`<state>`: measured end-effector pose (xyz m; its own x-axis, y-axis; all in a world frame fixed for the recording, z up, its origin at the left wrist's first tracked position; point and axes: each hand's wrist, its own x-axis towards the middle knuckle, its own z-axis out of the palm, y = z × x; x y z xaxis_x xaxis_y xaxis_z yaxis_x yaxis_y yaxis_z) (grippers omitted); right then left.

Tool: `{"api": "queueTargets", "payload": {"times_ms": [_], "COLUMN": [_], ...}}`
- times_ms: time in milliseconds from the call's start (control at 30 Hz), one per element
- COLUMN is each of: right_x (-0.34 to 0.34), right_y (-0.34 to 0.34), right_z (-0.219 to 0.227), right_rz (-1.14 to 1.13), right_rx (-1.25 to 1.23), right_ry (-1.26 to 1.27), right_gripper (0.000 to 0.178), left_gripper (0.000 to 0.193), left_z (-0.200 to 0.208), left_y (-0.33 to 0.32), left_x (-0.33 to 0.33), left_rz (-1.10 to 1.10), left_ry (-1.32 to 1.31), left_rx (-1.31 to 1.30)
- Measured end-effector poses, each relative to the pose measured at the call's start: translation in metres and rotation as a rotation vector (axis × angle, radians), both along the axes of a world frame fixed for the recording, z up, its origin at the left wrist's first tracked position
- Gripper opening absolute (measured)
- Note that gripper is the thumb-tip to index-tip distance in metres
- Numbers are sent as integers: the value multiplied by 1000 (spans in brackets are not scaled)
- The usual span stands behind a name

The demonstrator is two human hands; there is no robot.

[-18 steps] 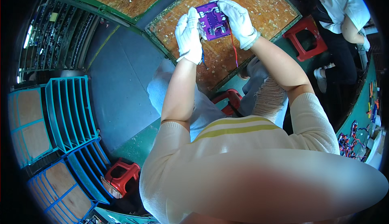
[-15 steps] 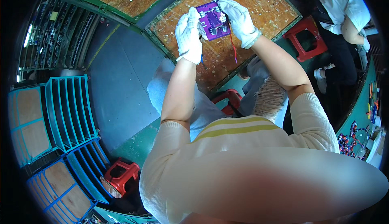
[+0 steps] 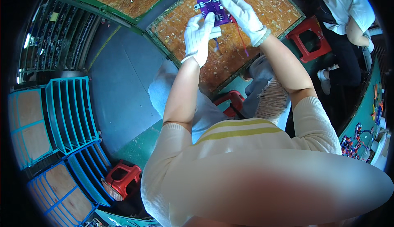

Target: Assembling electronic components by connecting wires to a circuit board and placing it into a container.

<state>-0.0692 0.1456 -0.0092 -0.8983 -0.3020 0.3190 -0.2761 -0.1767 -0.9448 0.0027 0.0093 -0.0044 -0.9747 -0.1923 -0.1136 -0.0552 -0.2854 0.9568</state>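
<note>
A purple circuit board [image 3: 208,7] with pale components is held up over the worn wooden bench top [image 3: 172,25]. My left hand [image 3: 200,36], in a white glove, is closed on its near left side, thumb lying across the board's face. At the far right corner, my gloved right hand [image 3: 242,15] grips the board between thumb and fingers. Red wires [image 3: 241,38] hang from the board below the right hand, and a short blue wire [image 3: 216,44] dangles beside the left fingers. Some of the fingers under the board are hidden.
A red stool [image 3: 310,40] stands right of the bench, near a seated co-worker [image 3: 349,13]. Another red stool [image 3: 123,179] sits by blue racks [image 3: 72,114] at left. Wired parts [image 3: 357,142] lie on a green surface at far right.
The board has moved slightly away from me and turned. My left hand has slid to its near edge, with the thumb now across the face. The red wires have swung right.
</note>
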Motion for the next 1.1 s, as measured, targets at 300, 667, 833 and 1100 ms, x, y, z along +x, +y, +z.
{"api": "queueTargets", "payload": {"times_ms": [300, 667, 833, 1100], "right_x": [-12, -16, -15, -13], "right_y": [3, 13, 8, 6], "right_z": [-31, -20, -18, -11], "right_rz": [-180, 149, 199, 276], "right_rx": [703, 120, -3, -29], "right_ry": [544, -28, -202, -286], "right_gripper": [52, 30, 33, 34], "left_gripper": [20, 11, 14, 17], "left_z": [-16, -23, -5, -29], "left_y": [9, -7, -6, -11], "left_x": [-5, -6, -6, -7], "left_rz": [58, -19, -75, -31], "left_ry": [160, 212, 53, 148], "left_rx": [22, 485, 718, 737]}}
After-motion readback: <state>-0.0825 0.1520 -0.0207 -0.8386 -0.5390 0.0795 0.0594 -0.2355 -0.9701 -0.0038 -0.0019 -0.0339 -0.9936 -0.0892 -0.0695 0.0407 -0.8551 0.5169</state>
